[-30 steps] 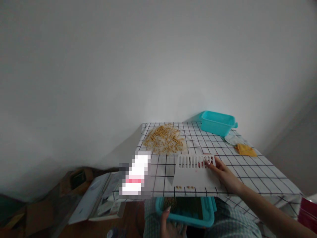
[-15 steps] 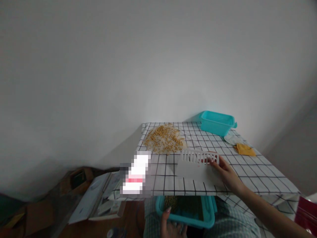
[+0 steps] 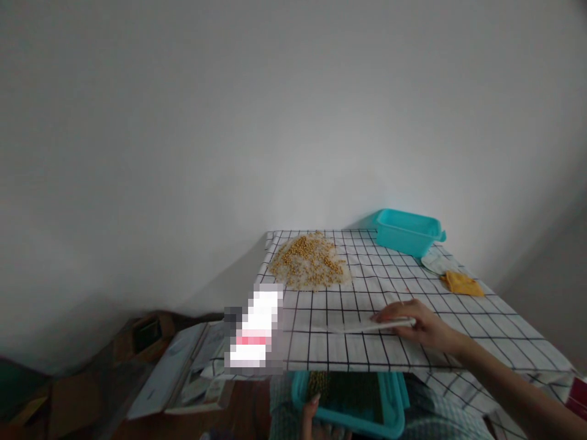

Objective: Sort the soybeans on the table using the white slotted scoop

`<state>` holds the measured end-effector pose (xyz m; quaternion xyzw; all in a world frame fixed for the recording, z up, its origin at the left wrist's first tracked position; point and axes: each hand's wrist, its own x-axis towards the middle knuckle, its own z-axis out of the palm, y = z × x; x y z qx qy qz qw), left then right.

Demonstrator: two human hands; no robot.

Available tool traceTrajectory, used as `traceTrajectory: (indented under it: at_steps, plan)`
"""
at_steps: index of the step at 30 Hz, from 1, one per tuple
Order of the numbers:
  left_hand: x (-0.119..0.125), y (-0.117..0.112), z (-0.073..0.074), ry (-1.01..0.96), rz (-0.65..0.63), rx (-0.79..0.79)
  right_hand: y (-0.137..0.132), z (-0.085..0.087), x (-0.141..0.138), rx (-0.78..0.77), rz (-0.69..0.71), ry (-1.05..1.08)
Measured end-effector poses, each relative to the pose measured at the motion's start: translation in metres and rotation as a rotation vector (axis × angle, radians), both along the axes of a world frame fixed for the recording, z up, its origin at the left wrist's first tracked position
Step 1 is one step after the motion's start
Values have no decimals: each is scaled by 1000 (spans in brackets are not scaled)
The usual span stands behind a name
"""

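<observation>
My right hand (image 3: 422,327) grips a flat white plastic scraper (image 3: 362,326) by its right end and holds it nearly level just above the checked tablecloth (image 3: 481,318). A heap of yellow beans (image 3: 309,261) lies at the far left of the table, well beyond the scraper. Below the near table edge, my left hand (image 3: 316,418) holds the rim of a teal basket (image 3: 353,400) that has beans in it. Only the fingers of that hand show.
A second teal basket (image 3: 408,231) stands at the back right by the wall. A yellow cloth (image 3: 461,283) and a pale wrapper (image 3: 435,263) lie to its right. Papers (image 3: 183,373) and boxes (image 3: 147,333) sit on the floor at left.
The scraper has swung from standing on edge near the table's front to lying almost flat, farther back. The few beans by the front edge are gone. The view shifted slightly.
</observation>
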<state>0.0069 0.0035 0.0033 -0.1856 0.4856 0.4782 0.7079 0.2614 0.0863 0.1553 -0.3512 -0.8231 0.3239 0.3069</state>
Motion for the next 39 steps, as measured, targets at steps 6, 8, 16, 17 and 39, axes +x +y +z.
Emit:
traceTrajectory:
  at_steps: [6, 8, 16, 17, 39]
  plan:
    - [0, 1, -5, 25, -11, 8, -7, 21, -7, 127, 132, -347]
    - [0, 1, -4, 27, -11, 9, 1, 15, -4, 144, 98, -362]
    - [-1, 1, 8, 46, -30, 26, 63, -3, 2, 232, 87, -277]
    - [-2, 1, 8, 56, -30, 32, 68, -2, 3, 236, 110, -241]
    - [1, 2, -4, 44, -46, -33, 96, 8, 36, -87, 118, -227]
